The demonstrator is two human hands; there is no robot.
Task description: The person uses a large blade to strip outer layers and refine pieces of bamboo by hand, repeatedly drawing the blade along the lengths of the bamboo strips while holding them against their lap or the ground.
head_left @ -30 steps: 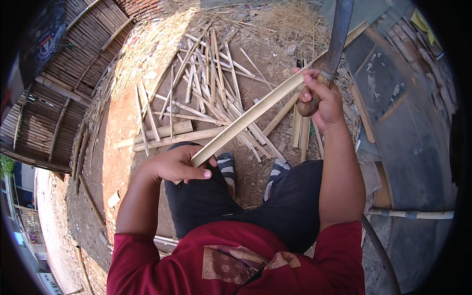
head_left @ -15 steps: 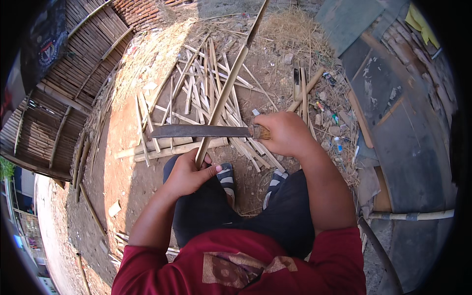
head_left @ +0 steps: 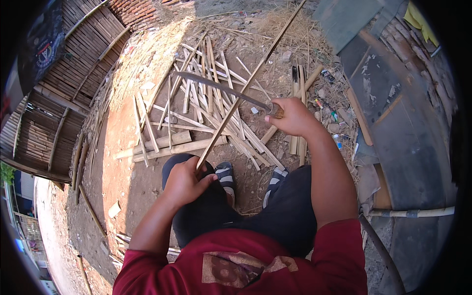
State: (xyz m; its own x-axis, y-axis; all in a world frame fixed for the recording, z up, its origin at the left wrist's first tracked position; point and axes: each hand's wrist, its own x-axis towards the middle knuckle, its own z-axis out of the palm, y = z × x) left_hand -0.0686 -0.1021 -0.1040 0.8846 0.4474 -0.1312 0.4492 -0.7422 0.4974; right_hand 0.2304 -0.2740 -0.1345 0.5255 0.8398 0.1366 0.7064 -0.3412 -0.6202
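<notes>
My left hand (head_left: 186, 183) is closed round the near end of a long bamboo strip (head_left: 255, 72), which slants up and away to the right. In my right hand (head_left: 293, 117) is the wooden handle of a machete (head_left: 216, 86). Its long dark blade points to the far left and crosses the strip at about the middle; whether they touch I cannot tell. Past my feet, a loose heap of split bamboo strips (head_left: 194, 105) lies on the ground. Two thicker bamboo poles (head_left: 179, 148) rest at the heap's near left.
Bamboo pieces (head_left: 298, 105) and litter lie on the right, beside dark boards (head_left: 393, 123). A slatted bamboo structure (head_left: 83, 54) stands at the left. Dry straw (head_left: 292, 32) covers the far ground near a brick wall (head_left: 142, 12).
The machete has moved away from me and right, its tip swinging farther out. The bamboo strip has tilted more to the right and turned to show a narrower side. Both hands keep their hold.
</notes>
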